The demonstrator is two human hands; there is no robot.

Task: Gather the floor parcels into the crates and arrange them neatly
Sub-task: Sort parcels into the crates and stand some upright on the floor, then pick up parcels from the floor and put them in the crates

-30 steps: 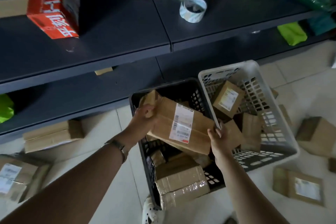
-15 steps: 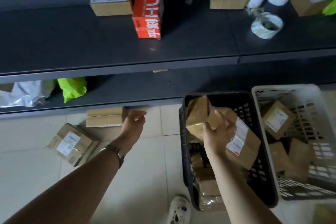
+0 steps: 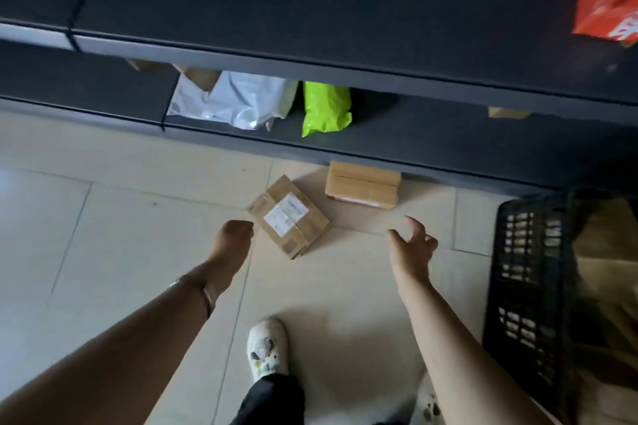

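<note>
The right grip (image 3: 411, 245) has let go of the brown parcel it held over the black crate (image 3: 528, 286) and now reaches empty, fingers spread, right of frame centre. The left grip (image 3: 233, 240) has come down just beside the labelled floor parcel (image 3: 288, 216). The crate has shifted to the right edge of the frame.

Left hand (image 3: 231, 245) is right beside the labelled box (image 3: 288, 216), right hand (image 3: 412, 252) nearby, fingers spread (both empty). Plain box (image 3: 362, 185) sits against the shelf (image 3: 431, 162), crate (image 3: 528, 286) far right.
</note>
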